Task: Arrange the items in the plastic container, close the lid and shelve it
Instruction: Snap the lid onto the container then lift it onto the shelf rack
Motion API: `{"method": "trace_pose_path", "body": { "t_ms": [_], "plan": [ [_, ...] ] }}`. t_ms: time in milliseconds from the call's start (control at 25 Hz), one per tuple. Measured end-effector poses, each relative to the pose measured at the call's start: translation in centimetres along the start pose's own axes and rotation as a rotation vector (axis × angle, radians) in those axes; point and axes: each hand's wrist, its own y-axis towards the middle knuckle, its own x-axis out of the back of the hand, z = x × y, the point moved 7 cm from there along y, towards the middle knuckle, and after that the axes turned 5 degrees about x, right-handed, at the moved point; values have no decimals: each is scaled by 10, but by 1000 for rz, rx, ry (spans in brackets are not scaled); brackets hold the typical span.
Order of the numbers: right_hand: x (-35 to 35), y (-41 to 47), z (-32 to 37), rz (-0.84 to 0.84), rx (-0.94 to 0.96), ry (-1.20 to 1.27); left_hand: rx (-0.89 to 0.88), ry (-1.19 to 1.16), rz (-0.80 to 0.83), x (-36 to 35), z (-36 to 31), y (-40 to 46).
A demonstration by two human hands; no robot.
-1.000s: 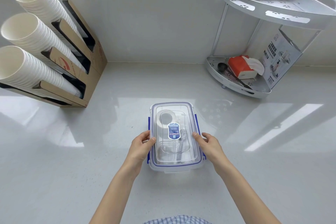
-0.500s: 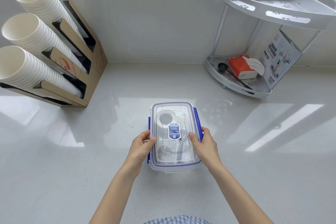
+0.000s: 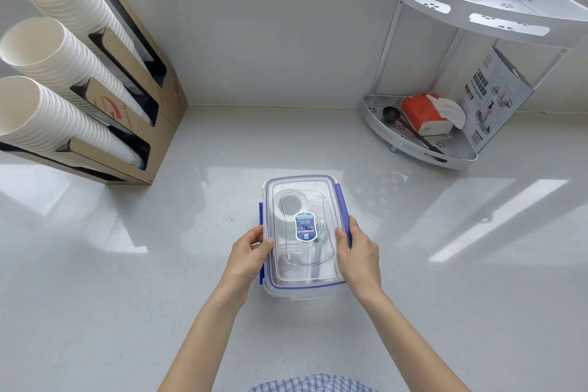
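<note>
A clear plastic container [image 3: 302, 289] with a see-through lid [image 3: 299, 188] and blue side clips stands on the white counter in front of me. Through the lid I see a tape roll [image 3: 291, 205] and some clear plastic cutlery. My left hand [image 3: 246, 256] grips the container's left side, thumb on the lid edge. My right hand [image 3: 359, 251] grips the right side over the blue clip [image 3: 341, 197], thumb on the lid. The two-tier white corner shelf [image 3: 413, 143] stands at the back right.
The shelf's lower tier holds a black scoop [image 3: 390, 113], a red tissue pack [image 3: 424, 114] and a printed box [image 3: 494, 95]. A cardboard holder [image 3: 149, 124] with three stacks of paper cups [image 3: 47, 51] leans at the back left. A wall runs behind the counter.
My right hand has moved in from the container's near right corner onto the right blue clip and pressed it against the side. The left hand has hardly moved.
</note>
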Motion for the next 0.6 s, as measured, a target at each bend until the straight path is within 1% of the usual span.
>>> {"method": "trace_pose_path", "body": {
  "t_ms": [200,280,400,480,600],
  "plan": [
    [0,-3,3,-11,13,-27,16,30,-49,1,-4,-4],
    [0,-3,3,-14,14,-25,71,36,-64,1,0,-5],
    [-2,-3,2,-8,11,-20,193,-19,-2,1,13,-5],
    [-2,-4,2,-8,8,-9,235,-46,19,2,18,-4],
    [-2,-5,2,-6,2,3,171,-24,-38,5,11,-6]
  ]
}}
